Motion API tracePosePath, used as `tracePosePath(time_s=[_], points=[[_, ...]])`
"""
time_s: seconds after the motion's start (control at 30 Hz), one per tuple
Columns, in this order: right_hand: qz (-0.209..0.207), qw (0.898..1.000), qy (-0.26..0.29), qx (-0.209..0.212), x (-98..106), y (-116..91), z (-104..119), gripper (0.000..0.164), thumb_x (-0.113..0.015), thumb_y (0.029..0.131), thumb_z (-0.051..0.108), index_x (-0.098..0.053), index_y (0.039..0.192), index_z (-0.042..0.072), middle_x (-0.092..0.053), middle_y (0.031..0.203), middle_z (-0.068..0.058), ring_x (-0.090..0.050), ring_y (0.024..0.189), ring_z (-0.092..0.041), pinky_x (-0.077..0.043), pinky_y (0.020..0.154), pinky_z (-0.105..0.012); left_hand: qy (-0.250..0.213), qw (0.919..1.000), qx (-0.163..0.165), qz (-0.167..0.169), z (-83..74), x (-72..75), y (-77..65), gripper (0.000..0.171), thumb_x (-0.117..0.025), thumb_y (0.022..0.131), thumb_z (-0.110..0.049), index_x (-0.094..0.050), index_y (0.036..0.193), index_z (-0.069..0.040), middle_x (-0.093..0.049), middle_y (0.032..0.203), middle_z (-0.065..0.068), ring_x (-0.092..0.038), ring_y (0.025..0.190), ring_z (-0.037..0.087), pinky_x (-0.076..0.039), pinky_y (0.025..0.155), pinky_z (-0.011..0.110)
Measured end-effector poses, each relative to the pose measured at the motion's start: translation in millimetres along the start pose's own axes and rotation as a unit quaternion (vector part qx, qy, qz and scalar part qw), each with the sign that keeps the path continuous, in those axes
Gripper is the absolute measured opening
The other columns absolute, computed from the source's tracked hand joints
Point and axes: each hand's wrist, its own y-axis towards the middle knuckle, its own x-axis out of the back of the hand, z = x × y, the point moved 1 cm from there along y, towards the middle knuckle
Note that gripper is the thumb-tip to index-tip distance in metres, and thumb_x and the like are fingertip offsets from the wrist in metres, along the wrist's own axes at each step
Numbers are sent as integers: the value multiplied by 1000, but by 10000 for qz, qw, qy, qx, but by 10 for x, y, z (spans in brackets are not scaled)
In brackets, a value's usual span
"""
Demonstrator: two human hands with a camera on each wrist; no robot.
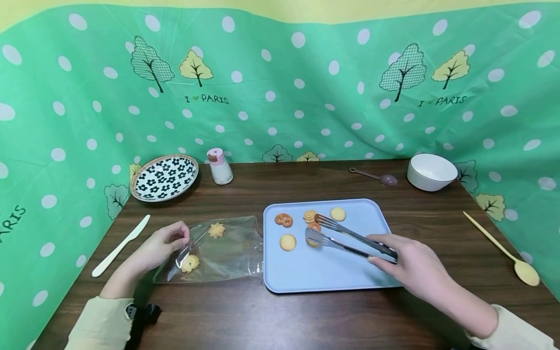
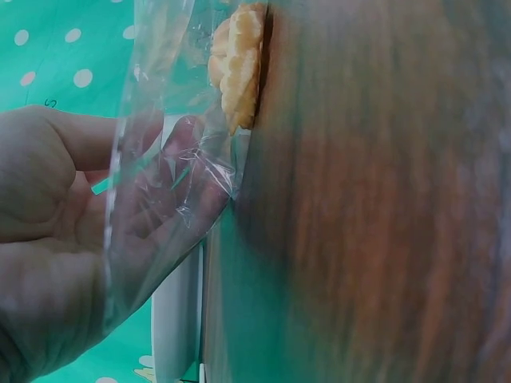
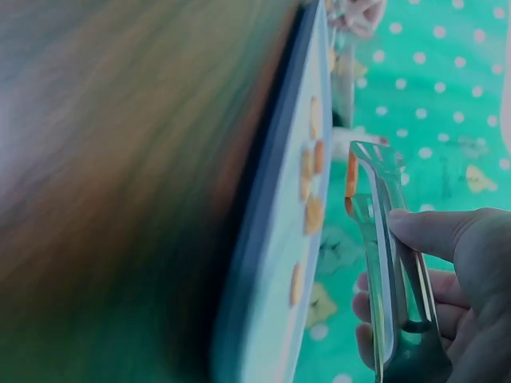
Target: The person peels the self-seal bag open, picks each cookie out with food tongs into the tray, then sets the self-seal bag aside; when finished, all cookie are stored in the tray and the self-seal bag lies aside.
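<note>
My right hand (image 1: 417,262) grips metal tongs (image 3: 391,263) over the light-blue tray (image 1: 350,272). A brown cookie (image 3: 351,175) sits between the tong tips, raised above the tray; in the head view the tongs partly cover it. On the tray lie a pretzel-shaped cookie (image 1: 284,220), a swirl cookie (image 1: 310,216) and several pale round cookies (image 1: 288,242). To the left, my left hand (image 1: 162,247) pinches the clear plastic bag (image 1: 227,257) at its left end, lifting the film. Inside the bag are two flower-shaped cookies (image 1: 190,263), one near the left hand, one farther back.
A white knife (image 1: 120,247) lies left of the left hand. Along the back stand a flower-patterned plate (image 1: 165,178), a pink-topped shaker (image 1: 220,166) and a white bowl (image 1: 432,172), with a brown spoon (image 1: 387,180) near the bowl. A yellow spoon (image 1: 526,273) lies at the right edge.
</note>
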Motion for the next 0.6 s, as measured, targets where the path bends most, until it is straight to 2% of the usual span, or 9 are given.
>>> tracePosePath(time_s=[0.17, 0.33, 0.4, 0.47, 0.57, 0.6], points=[[-65, 9995, -237, -184, 39, -106, -178, 39, -77, 77, 35, -67, 111, 20, -67, 91, 3, -40, 58, -4, -28, 48, -23, -23, 10000, 16, 10, -5, -4, 6, 7, -58, 94, -13, -53, 92, -8, -55, 84, 2, -52, 85, 21, -41, 70, 30], [-81, 9987, -314, -381, 76, -200, -303, 40, -77, 77, 35, -67, 112, 18, -70, 96, -3, -49, 60, -7, -33, 48, -27, -39, 10000, 33, 20, -16, 0, 7, 7, -58, 93, -13, -54, 93, -8, -55, 84, 2, -52, 86, 22, -41, 71, 30], [-20, 9983, -320, -478, 82, -230, -333, 41, -77, 77, 36, -67, 112, 18, -69, 85, -1, -49, 61, -7, -33, 49, -27, -36, 10000, 41, 26, -16, 3, 5, 7, -57, 94, -14, -53, 93, -8, -56, 84, 2, -52, 85, 22, -41, 71, 30], [75, 9978, -331, -573, 82, -251, -355, 42, -76, 77, 38, -67, 113, 18, -65, 77, 4, -43, 57, -5, -29, 48, -25, -43, 10000, 49, 23, -13, 5, 3, 7, -57, 94, -13, -53, 93, -8, -56, 84, 2, -52, 85, 22, -41, 71, 30], [213, 9969, -362, -658, 82, -261, -373, 43, -76, 78, 39, -67, 113, 17, -63, 76, 5, -37, 55, -4, -27, 48, -25, -63, 10000, 48, 23, -2, 4, -1, 7, -57, 94, -13, -53, 93, -8, -56, 84, 2, -52, 85, 21, -41, 70, 30], [245, 9969, -366, -657, 84, -258, -377, 43, -76, 77, 39, -67, 113, 17, -66, 80, 3, -39, 56, -5, -28, 48, -25, -77, 10000, 39, 21, 2, 2, -3, 6, -57, 94, -13, -53, 93, -8, -55, 84, 3, -52, 85, 21, -41, 70, 29]])
